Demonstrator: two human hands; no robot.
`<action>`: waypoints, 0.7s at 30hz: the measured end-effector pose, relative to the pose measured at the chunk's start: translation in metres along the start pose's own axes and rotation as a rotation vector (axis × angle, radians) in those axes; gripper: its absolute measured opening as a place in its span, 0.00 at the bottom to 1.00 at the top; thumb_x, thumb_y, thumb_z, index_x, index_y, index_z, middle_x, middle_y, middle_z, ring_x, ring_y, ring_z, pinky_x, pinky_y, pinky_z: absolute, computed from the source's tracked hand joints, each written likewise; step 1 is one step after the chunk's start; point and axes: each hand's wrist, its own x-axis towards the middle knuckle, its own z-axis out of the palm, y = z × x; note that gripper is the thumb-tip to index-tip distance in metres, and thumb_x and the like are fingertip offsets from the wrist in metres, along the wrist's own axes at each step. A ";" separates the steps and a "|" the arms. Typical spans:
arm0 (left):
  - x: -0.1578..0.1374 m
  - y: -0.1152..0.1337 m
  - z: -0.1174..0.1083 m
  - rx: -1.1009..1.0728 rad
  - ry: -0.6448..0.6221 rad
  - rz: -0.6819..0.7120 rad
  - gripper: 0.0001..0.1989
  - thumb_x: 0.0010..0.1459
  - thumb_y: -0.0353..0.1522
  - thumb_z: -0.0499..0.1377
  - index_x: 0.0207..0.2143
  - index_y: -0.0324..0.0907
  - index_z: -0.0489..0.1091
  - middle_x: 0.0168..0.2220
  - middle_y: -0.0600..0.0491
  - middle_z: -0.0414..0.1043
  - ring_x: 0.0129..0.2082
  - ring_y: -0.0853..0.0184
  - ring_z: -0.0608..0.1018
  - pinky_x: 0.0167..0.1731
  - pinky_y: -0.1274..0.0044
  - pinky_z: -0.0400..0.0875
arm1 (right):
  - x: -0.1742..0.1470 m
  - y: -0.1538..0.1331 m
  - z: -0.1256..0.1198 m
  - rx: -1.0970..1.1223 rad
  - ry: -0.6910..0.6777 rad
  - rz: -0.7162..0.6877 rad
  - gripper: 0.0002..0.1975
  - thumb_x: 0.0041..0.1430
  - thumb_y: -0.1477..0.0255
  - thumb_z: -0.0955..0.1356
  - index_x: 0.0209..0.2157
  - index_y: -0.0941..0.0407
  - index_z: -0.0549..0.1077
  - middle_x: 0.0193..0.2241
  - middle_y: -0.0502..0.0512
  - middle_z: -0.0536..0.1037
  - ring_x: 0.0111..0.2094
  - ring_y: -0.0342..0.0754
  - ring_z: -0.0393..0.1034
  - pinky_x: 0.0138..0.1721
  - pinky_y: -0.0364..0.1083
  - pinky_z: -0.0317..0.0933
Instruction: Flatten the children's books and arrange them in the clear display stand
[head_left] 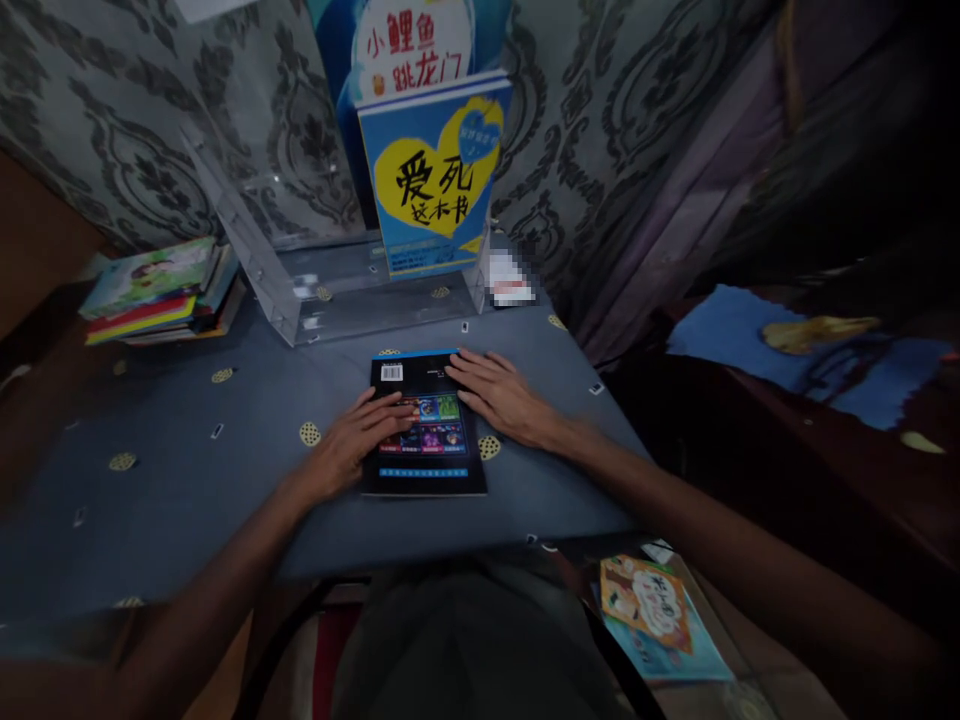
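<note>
Already flat but unopened, the black book (429, 440) lies beneath my left hand (361, 438) and right hand (504, 394), both apparently gripping nothing.

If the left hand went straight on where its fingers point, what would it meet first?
Sliding across the black book, the left hand would probably meet the right hand first, though exact heights are hard to judge.

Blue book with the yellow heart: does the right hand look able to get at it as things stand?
Probably yes: the right hand lies open on the edge of the black book, and the blue book stands beyond it, cover facing the person, with nothing tall visible between.
</note>
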 end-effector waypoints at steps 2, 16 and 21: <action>0.000 0.000 0.000 -0.008 -0.006 -0.010 0.21 0.67 0.28 0.55 0.62 0.46 0.64 0.63 0.45 0.69 0.69 0.59 0.63 0.67 0.52 0.53 | -0.012 -0.011 0.000 0.032 -0.034 -0.061 0.22 0.73 0.68 0.58 0.65 0.52 0.65 0.66 0.58 0.66 0.69 0.53 0.54 0.68 0.63 0.50; 0.006 0.005 -0.006 -0.262 0.131 -0.115 0.21 0.63 0.39 0.62 0.58 0.48 0.69 0.60 0.45 0.72 0.66 0.53 0.68 0.68 0.53 0.50 | -0.059 -0.032 -0.019 0.262 -0.103 -0.243 0.34 0.68 0.68 0.68 0.70 0.47 0.53 0.68 0.59 0.63 0.69 0.53 0.55 0.68 0.61 0.52; 0.017 0.009 -0.015 -0.422 0.285 -0.164 0.19 0.63 0.42 0.61 0.54 0.46 0.72 0.56 0.46 0.76 0.61 0.53 0.72 0.66 0.57 0.57 | -0.029 -0.021 -0.009 0.336 0.217 -0.271 0.25 0.71 0.77 0.58 0.66 0.48 0.62 0.61 0.60 0.72 0.64 0.51 0.63 0.62 0.57 0.64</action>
